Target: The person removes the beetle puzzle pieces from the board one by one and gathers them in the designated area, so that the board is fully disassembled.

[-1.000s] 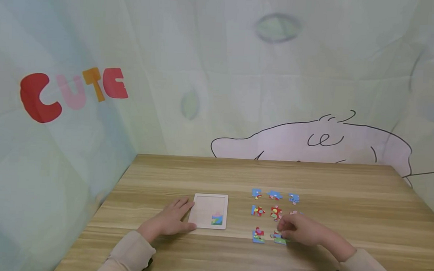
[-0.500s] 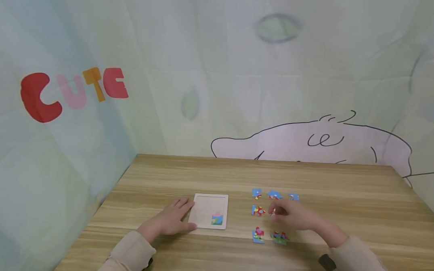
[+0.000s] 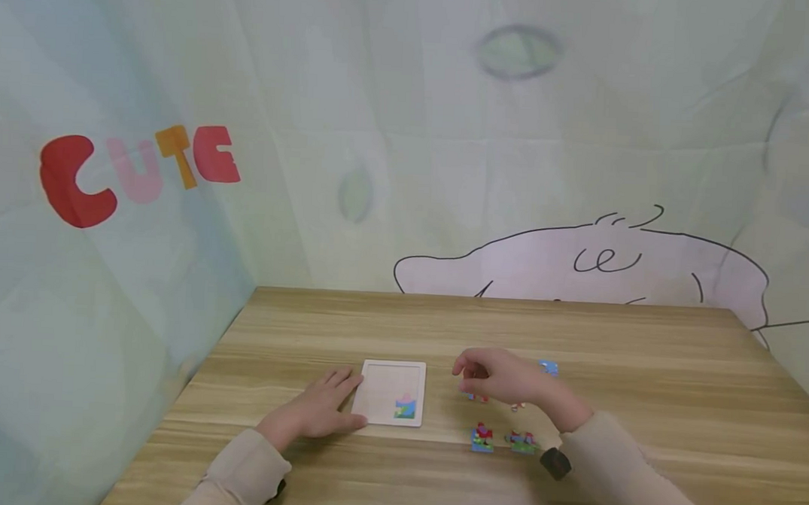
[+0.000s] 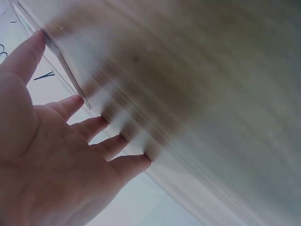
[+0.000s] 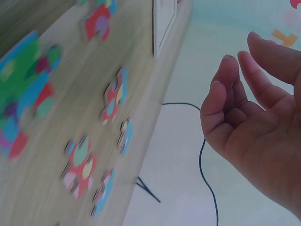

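Note:
My left hand (image 3: 316, 408) rests at the left side of the white puzzle tray (image 3: 423, 389), fingers spread, with thumb and index finger touching its edge; the left wrist view shows the fingertips on the tabletop. One blue-green puzzle piece (image 3: 405, 408) sits in the tray's lower right corner. My right hand (image 3: 497, 373) hovers over the loose pieces, loosely bent, with nothing seen between thumb and fingers in the right wrist view. Below it lie a blue-and-red puzzle piece (image 3: 482, 438) and a green one (image 3: 522, 441). Hand and forearm hide part of the upper rows.
The wooden table (image 3: 347, 318) carries several more puzzle pieces, including a blue one (image 3: 548, 367) at the back right and a red one (image 5: 79, 169) seen in the right wrist view. A printed cloth (image 3: 315, 128) hangs behind and to the left.
My right hand has moved left and away from me, from the lower right pieces across to the upper left ones. My left hand and the tray have stayed put.

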Demonstrator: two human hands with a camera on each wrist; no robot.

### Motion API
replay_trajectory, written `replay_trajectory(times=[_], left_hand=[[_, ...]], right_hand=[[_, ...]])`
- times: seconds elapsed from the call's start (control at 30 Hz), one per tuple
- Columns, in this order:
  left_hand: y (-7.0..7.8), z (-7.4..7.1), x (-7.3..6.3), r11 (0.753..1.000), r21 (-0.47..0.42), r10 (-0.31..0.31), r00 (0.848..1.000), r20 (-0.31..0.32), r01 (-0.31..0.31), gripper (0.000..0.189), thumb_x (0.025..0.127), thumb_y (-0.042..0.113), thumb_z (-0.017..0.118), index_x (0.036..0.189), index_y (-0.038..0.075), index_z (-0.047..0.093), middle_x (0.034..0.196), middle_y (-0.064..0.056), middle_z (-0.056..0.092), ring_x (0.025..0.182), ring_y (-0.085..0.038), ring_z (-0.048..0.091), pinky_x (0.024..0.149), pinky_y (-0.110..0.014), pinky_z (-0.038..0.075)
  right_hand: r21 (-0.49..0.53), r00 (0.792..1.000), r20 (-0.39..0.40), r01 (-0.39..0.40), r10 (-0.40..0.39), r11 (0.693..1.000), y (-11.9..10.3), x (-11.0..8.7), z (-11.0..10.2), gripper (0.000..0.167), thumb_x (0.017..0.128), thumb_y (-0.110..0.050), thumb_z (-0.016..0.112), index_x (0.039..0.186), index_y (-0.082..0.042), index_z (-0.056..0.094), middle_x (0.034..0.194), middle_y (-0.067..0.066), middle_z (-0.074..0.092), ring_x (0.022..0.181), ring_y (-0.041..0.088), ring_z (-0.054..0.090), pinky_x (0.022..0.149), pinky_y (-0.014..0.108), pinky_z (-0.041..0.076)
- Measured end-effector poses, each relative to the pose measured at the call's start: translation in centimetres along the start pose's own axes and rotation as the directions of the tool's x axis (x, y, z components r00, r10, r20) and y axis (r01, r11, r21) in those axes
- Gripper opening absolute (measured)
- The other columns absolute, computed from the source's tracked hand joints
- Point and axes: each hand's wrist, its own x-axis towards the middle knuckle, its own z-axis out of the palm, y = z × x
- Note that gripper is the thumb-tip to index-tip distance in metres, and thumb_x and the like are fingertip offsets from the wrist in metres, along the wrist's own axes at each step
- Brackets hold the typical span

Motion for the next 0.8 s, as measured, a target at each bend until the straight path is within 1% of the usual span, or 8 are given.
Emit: replay_trajectory(times=[0.1,0.2,0.33,0.5,0.67,0.8], left_hand=[[0.3,-0.2,-0.2,1.000,-0.006,0.002,1.000,-0.003,-0.002,0.079,0.089,0.046,0.063,0.146,-0.003,0.036,0.154,-0.025,0.025,0.142,-0.046,0.018,0.112,-0.064,0.017],[0.3,-0.1,-0.2,1.000,-0.004,0.001,1.000,-0.006,-0.001,0.079,0.089,0.045,0.064,0.146,-0.003,0.036,0.154,-0.025,0.025,0.142,-0.046,0.019,0.111,-0.064,0.018],[0.1,0.0,-0.1,1.000,-0.001,0.004,1.000,-0.009,-0.004,0.079,0.089,0.045,0.063,0.146,-0.003,0.036,0.154,-0.025,0.025,0.142,-0.046,0.019,0.112,-0.063,0.018],[0.2,-0.1,0.0,1.000,-0.004,0.002,1.000,-0.010,-0.002,0.079,0.089,0.045,0.063,0.145,-0.003,0.036,0.154,-0.026,0.025,0.142,-0.047,0.019,0.112,-0.063,0.017],[0.3,-0.1,-0.1,1.000,-0.004,-0.009,1.000,-0.008,0.009,0.079,0.088,0.045,0.065,0.145,-0.003,0.037,0.154,-0.025,0.026,0.142,-0.046,0.020,0.112,-0.063,0.018],[0.2,-0.1,-0.1,1.000,-0.006,-0.011,1.000,-0.008,0.011,0.080,0.087,0.045,0.065,0.145,-0.003,0.038,0.154,-0.025,0.026,0.141,-0.046,0.020,0.112,-0.063,0.018]], right_hand=[[0.024,1.000,0.011,0.012,-0.013,1.000,-0.3,1.2,0.5,0.019,0.095,-0.014,0.062,0.109,-0.001,0.060,0.081,-0.003,0.057,0.070,0.009,0.052,0.066,0.023,0.046],[0.026,1.000,0.011,0.018,-0.018,0.999,-0.8,2.3,1.0,0.020,0.094,-0.014,0.063,0.109,-0.001,0.061,0.083,-0.003,0.058,0.075,0.011,0.053,0.070,0.024,0.046],[0.038,1.000,0.024,0.008,-0.009,0.999,-1.5,3.6,1.8,0.019,0.093,-0.012,0.064,0.109,-0.001,0.062,0.084,-0.002,0.057,0.076,0.012,0.052,0.068,0.024,0.046],[0.047,0.999,0.046,-0.024,0.022,0.999,-2.2,4.7,2.7,0.021,0.092,-0.014,0.066,0.108,-0.003,0.062,0.085,-0.002,0.057,0.076,0.013,0.053,0.069,0.025,0.045],[0.041,0.997,0.053,-0.061,0.059,0.997,-2.5,5.7,3.7,0.021,0.090,-0.015,0.069,0.107,-0.005,0.063,0.086,-0.003,0.058,0.081,0.014,0.055,0.071,0.027,0.046],[0.048,0.997,0.068,-0.049,0.045,0.998,-2.4,6.4,4.4,0.022,0.088,-0.013,0.070,0.106,-0.003,0.063,0.086,-0.003,0.057,0.082,0.014,0.056,0.071,0.026,0.046]])
